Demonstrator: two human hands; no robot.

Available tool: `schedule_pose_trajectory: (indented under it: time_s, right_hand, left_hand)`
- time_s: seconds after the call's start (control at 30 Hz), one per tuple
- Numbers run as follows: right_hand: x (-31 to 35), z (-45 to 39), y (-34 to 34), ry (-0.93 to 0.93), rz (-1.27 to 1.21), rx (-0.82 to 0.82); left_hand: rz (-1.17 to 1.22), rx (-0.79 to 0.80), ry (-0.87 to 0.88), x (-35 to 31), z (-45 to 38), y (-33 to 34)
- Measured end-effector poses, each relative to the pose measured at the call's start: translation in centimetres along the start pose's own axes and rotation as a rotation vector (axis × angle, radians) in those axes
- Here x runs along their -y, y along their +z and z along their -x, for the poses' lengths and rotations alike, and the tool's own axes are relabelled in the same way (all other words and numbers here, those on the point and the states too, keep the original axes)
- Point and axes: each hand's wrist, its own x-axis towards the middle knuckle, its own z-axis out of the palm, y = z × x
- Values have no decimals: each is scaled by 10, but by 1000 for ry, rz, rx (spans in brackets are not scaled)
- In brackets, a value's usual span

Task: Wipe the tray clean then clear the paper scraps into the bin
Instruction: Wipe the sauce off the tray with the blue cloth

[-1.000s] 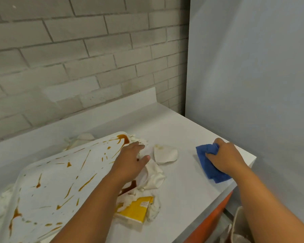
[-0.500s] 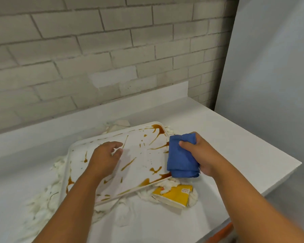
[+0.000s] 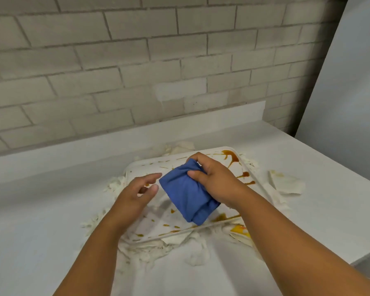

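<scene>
Right hand (image 3: pixel 216 181) grips the cloth (image 3: pixel 186 194) at mid-frame, just above the tray (image 3: pixel 249 175); my left hand (image 3: pixel 135 194), fingers loose and holding nothing, hovers just beside it. Tray lies directly below both hands on the desk (image 3: pixel 41 210), long axis running lower left to upper right, scraps (image 3: pixel 286 184) ringing it.

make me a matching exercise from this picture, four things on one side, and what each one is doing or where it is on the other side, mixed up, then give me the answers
Things:
1. blue cloth
2. tray
3. left hand
4. yellow packet

States or places:
A. streaked with brown sauce
B. open, fingers relaxed, just left of the cloth
C. folded, gripped by the right hand above the tray
D. on the counter at the tray's near right corner, among paper scraps

Pairs: 1-C, 2-A, 3-B, 4-D
</scene>
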Motion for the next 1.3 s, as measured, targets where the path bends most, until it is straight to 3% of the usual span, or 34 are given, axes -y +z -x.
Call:
schedule_pose_trajectory:
  time_s: [0.1,0.3,0.47,0.63,0.73,0.83,0.9,1.07,1.2,1.3]
  right_hand:
    - [10,-8,15,-31,-20,24]
    - [24,-26,26,-182,214,-51]
    - [44,-36,23,-280,249,-73]
    - [61,-49,13,-227,264,-75]
    - [59,-56,2,-96,137,-99]
    - [53,-64,-9,41,42,-159]
    - [50,-70,-14,50,109,-194]
    - [47,-75,-10,-179,387,-163]
    - [22,-68,14,-323,606,0]
    - [-11,-57,35,-207,756,255]
  left_hand:
    - [335,203,36,-10,3,-5]
    - [513,243,33,-11,1,-20]
    - [361,188,68,-14,-4,-25]
    - [118,-124,25,-7,-16,-33]
    - [-191,-301,-131,14,-18,-39]
    - [-372,-244,-378,33,-15,-40]
    - [-413,-188,-475,38,-11,-37]
    - [-457,-271,-447,38,-2,-33]
    - [-443,-275,-457,36,4,-32]
    - [-408,-269,-457,34,7,-30]
